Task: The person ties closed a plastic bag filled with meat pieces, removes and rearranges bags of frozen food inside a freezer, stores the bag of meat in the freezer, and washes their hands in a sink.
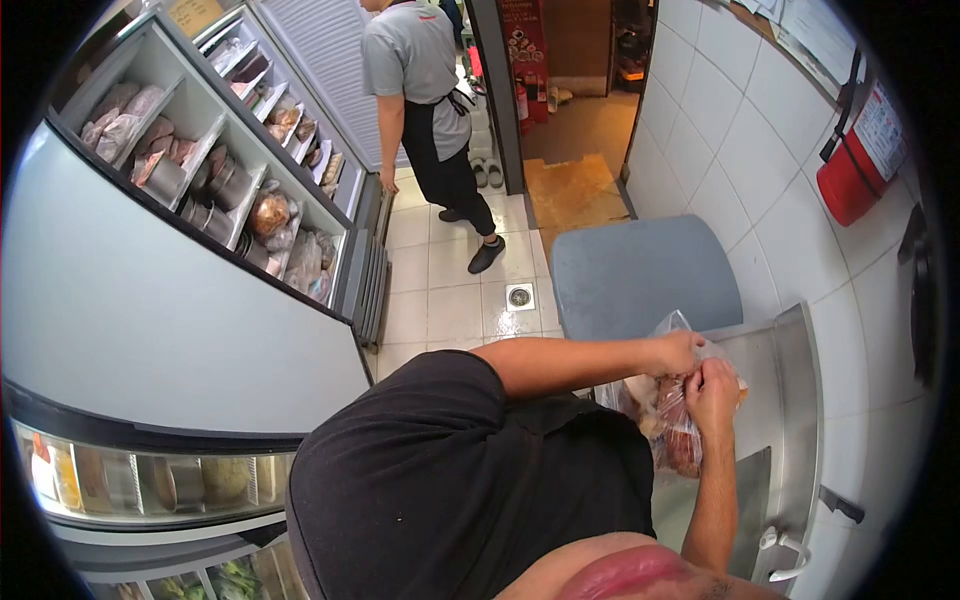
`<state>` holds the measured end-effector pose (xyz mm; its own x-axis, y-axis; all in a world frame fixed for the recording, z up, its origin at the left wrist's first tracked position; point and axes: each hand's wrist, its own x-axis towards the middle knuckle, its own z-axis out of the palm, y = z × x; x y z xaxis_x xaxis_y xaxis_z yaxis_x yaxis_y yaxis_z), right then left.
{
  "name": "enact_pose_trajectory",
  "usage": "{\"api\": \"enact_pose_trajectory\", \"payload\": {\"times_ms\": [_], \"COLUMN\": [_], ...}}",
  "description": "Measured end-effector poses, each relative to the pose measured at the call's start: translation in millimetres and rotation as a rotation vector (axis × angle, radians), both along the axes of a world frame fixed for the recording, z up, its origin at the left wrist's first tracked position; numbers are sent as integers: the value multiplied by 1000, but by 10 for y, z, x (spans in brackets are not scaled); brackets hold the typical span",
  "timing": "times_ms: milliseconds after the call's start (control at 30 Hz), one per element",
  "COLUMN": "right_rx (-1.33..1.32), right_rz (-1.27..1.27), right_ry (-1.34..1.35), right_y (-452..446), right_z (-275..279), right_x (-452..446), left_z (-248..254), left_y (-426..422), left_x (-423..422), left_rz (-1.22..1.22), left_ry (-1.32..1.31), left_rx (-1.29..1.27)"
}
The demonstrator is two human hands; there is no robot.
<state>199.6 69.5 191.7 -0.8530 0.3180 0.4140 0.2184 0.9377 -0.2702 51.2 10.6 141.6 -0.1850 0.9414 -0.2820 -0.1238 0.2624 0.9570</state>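
Note:
A clear plastic bag (682, 447) with reddish-brown and pale food inside sits at the sink's edge, right of centre. My left hand (680, 353) comes from above the bag, its fingers closed on the gathered plastic at the top. Right beside it, my right hand (713, 395) is also closed on the plastic, fingertips pinched near those of my left hand. The contents are blurred by the wrapping, so I cannot tell what food it is.
A grey lid or board (645, 270) lies beyond the bag. The metal sink (797, 370) and tap (790, 555) are at the right. A fire extinguisher (855, 175) hangs on the wall. Another person (425, 100) stands by the open refrigerator (190, 290).

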Motion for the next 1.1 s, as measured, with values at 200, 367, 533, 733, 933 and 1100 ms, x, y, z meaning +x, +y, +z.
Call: {"api": "enact_pose_trajectory", "payload": {"times_ms": [200,367,533,733,933,1100], "right_rx": [-17,-156,-110,-76,32,135], "right_rz": [-113,-104,-58,16,78,125], "right_ry": [87,253,264,193,154,115], "right_y": [124,96,72,131,178,207], "right_z": [-166,-70,-86,-142,-111,-91], "right_x": [105,230,250,269,262,191], "left_z": [-371,56,10,59,-25,-58], "left_y": [32,-60,-62,-83,-61,-57], "left_x": [-238,-7,-82,-79,-103,-76], "left_rz": [-396,22,-41,-13,-51,0], "left_ry": [1109,-526,-588,-621,-606,-611], "left_rx": [590,-33,-3,-2,9,17]}}
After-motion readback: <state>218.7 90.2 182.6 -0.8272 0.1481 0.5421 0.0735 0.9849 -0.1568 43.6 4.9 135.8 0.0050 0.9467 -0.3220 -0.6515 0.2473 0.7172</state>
